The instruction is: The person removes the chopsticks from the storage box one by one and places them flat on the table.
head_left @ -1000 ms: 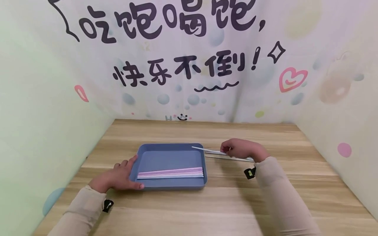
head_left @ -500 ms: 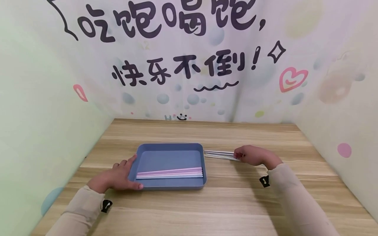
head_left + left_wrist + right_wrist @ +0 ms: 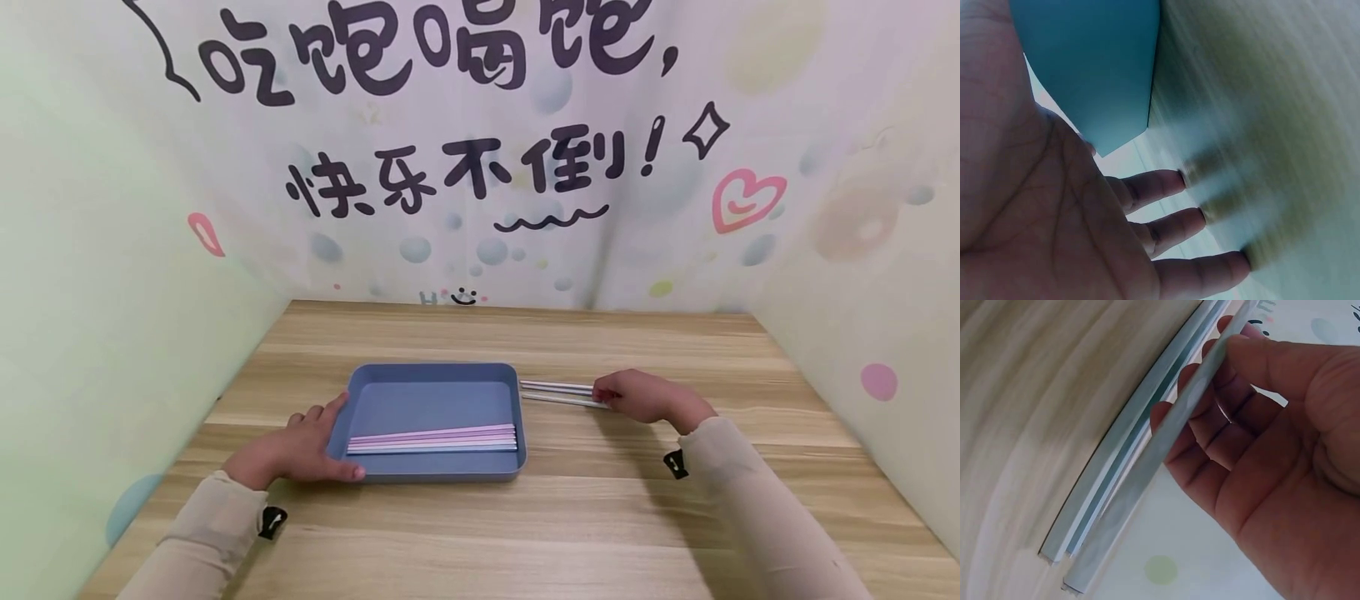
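Note:
My right hand [image 3: 637, 394] pinches a pale chopstick [image 3: 1129, 481] between thumb and fingertips, to the right of the tray. Beside that one, two more pale chopsticks [image 3: 1094, 481] lie close together on the wooden table. The thin ends of the loose chopsticks [image 3: 555, 387] point toward the tray's right wall. My left hand [image 3: 300, 448] rests against the left side of the blue tray [image 3: 420, 403], thumb at the front rim; the left wrist view has three fingers extended past the tray's corner. Several pink, white and bluish chopsticks [image 3: 435, 438] lie side by side in the tray's front part.
The wood-grain table [image 3: 480, 533] is bounded by a printed white curtain [image 3: 480, 242] at the back. Pale walls stand to the left and right. A black clip-like piece [image 3: 677, 463] hangs at the right wrist, and another black piece [image 3: 273, 522] at the left.
My right hand has moved right and slightly lower; its chopstick's tip, earlier over the tray's far right corner, is now outside it. My left hand and the tray stay put.

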`<state>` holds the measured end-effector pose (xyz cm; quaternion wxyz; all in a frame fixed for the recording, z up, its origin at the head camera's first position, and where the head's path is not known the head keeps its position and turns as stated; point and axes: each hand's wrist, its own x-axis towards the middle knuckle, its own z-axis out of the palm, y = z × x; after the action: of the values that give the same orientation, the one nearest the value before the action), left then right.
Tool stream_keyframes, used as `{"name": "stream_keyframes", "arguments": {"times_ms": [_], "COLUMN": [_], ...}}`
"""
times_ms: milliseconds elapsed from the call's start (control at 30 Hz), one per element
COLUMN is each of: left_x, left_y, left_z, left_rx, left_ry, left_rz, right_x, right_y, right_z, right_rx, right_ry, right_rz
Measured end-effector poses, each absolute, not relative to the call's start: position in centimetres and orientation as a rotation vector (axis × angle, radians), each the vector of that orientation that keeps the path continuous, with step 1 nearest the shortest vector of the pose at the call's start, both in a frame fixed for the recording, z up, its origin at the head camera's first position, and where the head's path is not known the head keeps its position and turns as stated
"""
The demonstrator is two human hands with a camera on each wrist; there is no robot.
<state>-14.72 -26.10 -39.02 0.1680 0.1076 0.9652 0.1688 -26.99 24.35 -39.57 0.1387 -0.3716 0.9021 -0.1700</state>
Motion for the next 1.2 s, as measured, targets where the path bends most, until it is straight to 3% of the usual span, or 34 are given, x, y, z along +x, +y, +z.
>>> {"name": "stream_keyframes", "arguments": {"times_ms": [1200], "left_x": [-14.9], "left_y": [-26.3], "left_z": [-39.6], "left_rx": [0.312], "left_ry": [2.767], "left_rz": [0.461], "right_x": [-27.0], "right_y": [24.2], "right_z": [-40.5], "right_rx": [-1.073], "right_ry": [2.631], "right_rz": [-0.472]}}
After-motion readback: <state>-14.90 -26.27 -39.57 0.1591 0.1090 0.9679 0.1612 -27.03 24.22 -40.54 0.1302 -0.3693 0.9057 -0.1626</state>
